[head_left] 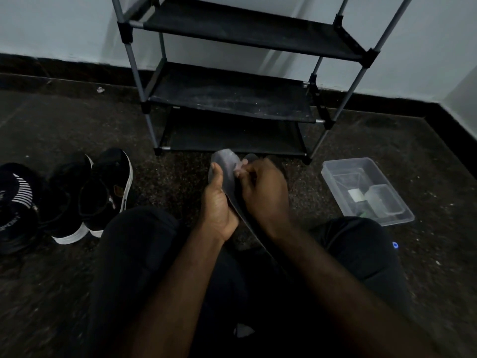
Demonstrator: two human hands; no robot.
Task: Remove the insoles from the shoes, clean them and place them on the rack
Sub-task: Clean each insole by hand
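Note:
A grey insole stands tilted above my lap, toe end up. My left hand grips it from the left, thumb pressed along its edge. My right hand is curled against the insole's face and pinches a small pale wad, which touches the insole near the toe. A second dark insole tip shows just behind my right hand. A pair of black shoes with white soles stands on the floor to the left. The black shoe rack stands ahead against the wall, its shelves bare.
Another dark shoe with white stripes lies at the far left. A clear plastic tub holding small containers sits on the floor at the right. My legs in black trousers fill the foreground. Dark speckled floor surrounds everything.

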